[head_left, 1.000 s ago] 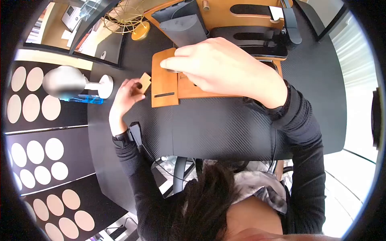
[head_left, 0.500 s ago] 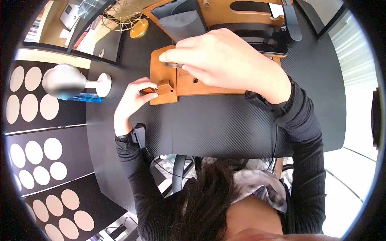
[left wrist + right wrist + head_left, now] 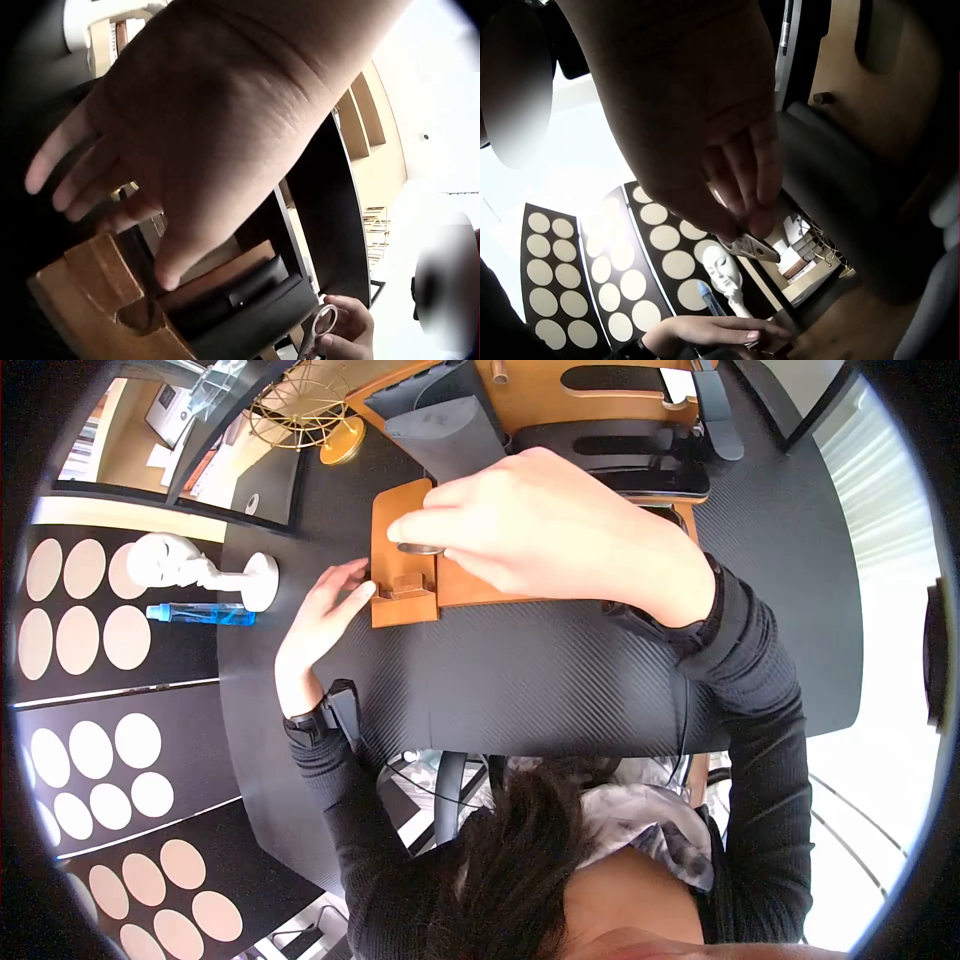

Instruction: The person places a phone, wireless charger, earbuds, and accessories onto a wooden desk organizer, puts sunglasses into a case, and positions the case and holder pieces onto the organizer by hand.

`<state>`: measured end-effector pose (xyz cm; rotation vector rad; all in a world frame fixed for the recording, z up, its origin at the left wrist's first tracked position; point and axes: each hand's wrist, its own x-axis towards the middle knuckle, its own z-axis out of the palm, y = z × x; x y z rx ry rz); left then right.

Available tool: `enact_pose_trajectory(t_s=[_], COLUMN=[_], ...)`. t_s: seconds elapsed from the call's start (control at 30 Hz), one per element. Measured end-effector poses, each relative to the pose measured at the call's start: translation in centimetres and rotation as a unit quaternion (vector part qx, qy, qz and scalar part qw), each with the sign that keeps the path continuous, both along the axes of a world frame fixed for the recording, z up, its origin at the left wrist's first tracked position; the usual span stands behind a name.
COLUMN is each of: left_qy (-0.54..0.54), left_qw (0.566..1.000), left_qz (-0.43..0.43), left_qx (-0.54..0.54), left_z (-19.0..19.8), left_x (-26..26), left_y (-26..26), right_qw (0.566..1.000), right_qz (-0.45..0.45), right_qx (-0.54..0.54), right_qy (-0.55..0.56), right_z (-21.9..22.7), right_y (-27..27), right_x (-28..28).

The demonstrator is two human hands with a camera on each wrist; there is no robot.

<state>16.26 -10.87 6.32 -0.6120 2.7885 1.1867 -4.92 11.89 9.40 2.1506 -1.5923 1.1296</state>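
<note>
A white bust [image 3: 185,567] and a blue bottle [image 3: 200,614] stand far left on the black table [image 3: 560,670]. The left hand [image 3: 322,612], fingers straight and together, touches the wooden tray [image 3: 400,605] by its small wooden block [image 3: 407,584]. Above the tray, the right hand [image 3: 545,525] pinches a metal ring [image 3: 420,547]. A grey stand [image 3: 450,425] rises behind.
</note>
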Motion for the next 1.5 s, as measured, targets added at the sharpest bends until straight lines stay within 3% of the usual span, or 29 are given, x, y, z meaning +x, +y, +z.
enact_pose_trajectory(t_s=[0.03, 0.2, 0.27, 0.4, 0.47, 0.6, 0.63, 0.7, 0.8, 0.87, 0.93, 1.0, 1.07, 1.3, 1.43, 1.5], left_qy=[0.0, 0.017, 0.045, 0.058, 0.016, 0.078, 0.225, 0.252, 0.245, 0.243, 0.254, 0.259, 0.2, 0.219, 0.229, 0.235], left_qw=[0.995, 0.99, 0.97, 0.947, 0.916, 0.923, 0.9, 0.897, 0.906, 0.907, 0.905, 0.904, 0.934, 0.921, 0.91, 0.909], left_qz=[0.061, 0.052, 0.121, 0.154, 0.141, 0.039, 0.042, 0.018, 0.029, 0.005, -0.022, -0.03, 0.018, 0.016, 0.005, -0.006], left_qx=[0.073, 0.131, 0.204, 0.277, 0.374, 0.374, 0.371, 0.364, 0.343, 0.343, 0.341, 0.338, 0.295, 0.321, 0.347, 0.345], left_z=[-0.6, -1.2, -1.6, -1.3, -1.3, -1.8, -2.4, -4.2, -6.6, -4.4, -4.6, -5.0, -5.7, -5.9, -5.7, -5.5], left_x=[0.1, -0.3, -0.1, -0.1, -0.1, 0.8, -0.5, -0.7, -2.1, -4.9, -6.1, -5.8, -5.2, -4.7, -5.3, -5.6], left_y=[0.1, 0.3, -0.7, -1.3, -1.6, -3.6, -1.4, -1.8, -1.3, 3.1, 4.5, 4.5, 3.9, 3.9, 4.5, 4.5], right_qw=[1.0, 1.0, 1.0, 1.0, 1.0, 0.999, 0.997, 0.996, 0.994, 0.995, 0.995, 0.99, 0.991, 0.995, 0.994, 0.997], right_qz=[0.005, 0.014, 0.018, 0.012, 0.004, -0.007, -0.004, -0.009, 0.001, 0.002, 0.005, 0.031, 0.037, 0.035, 0.021, -0.024], right_qx=[0.017, 0.01, -0.013, -0.003, 0.013, 0.002, -0.019, -0.031, -0.026, -0.012, 0.004, 0.039, 0.036, 0.017, 0.059, 0.055], right_qy=[-0.008, -0.011, -0.017, -0.012, -0.015, -0.043, -0.078, -0.085, -0.102, -0.103, -0.102, -0.129, -0.122, -0.097, -0.088, -0.043], right_z=[-0.1, 0.0, -0.1, 0.4, 0.4, 1.1, 1.4, 1.9, 2.6, 2.6, 2.5, 1.9, 1.4, -1.6, -3.5, -4.0], right_y=[0.0, -0.2, 0.0, 0.2, 0.2, 0.4, 0.5, 0.8, 1.3, 1.4, 1.3, 0.9, 0.6, -1.1, -1.8, -2.0], right_x=[0.2, 0.2, 0.3, 0.0, 0.2, -0.9, -1.2, -1.7, -2.0, -1.9, -1.8, -1.4, -0.8, 1.0, 1.1, 1.0])
